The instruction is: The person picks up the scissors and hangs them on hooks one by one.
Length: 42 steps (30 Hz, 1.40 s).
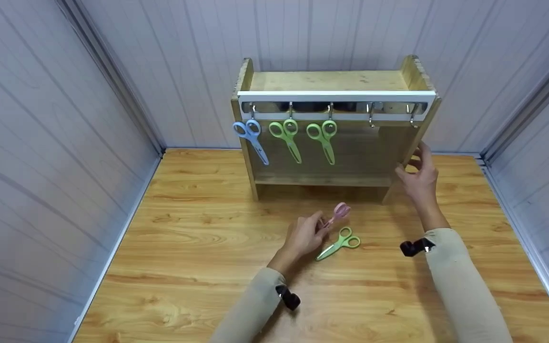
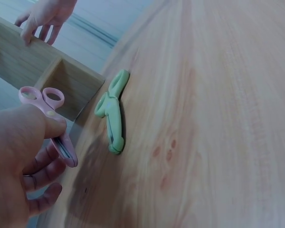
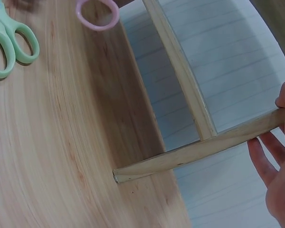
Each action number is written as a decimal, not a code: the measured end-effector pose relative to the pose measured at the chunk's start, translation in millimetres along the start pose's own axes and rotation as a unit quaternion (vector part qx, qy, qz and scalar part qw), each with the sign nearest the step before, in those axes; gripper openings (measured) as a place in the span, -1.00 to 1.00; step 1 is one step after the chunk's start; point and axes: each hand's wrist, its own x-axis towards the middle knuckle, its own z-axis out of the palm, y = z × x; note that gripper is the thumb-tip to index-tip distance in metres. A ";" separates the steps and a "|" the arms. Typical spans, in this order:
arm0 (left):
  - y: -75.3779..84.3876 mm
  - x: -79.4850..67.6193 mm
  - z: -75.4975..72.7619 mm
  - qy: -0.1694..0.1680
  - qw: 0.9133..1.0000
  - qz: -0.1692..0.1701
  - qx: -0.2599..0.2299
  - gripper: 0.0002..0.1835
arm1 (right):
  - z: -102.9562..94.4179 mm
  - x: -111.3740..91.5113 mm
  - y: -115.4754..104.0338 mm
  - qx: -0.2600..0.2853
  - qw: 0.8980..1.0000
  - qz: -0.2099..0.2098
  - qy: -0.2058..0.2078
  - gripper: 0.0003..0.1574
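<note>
We are observing the left hand (image 1: 305,236) pinching the pink scissors (image 1: 340,211) between thumb and fingers, while the right hand (image 1: 420,176) is gripping the right side panel of the wooden rack (image 1: 327,80). The green scissors (image 1: 343,240) are lying on the table (image 1: 184,267) just beside the left hand, their blades pointing back toward the person. Ahead, the rack is standing across the far side of the work area; along its white hook strip (image 1: 336,95), the blue scissors (image 1: 259,148) and two hanging green pairs (image 1: 291,144) are occupying the three leftmost hooks.

We are finding the hook strip in the head view alone. There, the left hand is partly hiding the pink blades; the left wrist view is showing them below the thumb, with the lower fingers spreading loosely. The right wrist view is showing thumb and fingers bearing on opposite faces of the panel.

We are recording the pink scissors within the left hand's pinch, their loops projecting past the fingertips toward the rack, well apart from the right hand.
</note>
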 end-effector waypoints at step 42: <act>19.4 9.2 -21.6 0.061 0.995 0.059 -0.048 -0.89 | 1.4 -0.6 1.0 0.005 1.000 0.009 -0.003 -0.01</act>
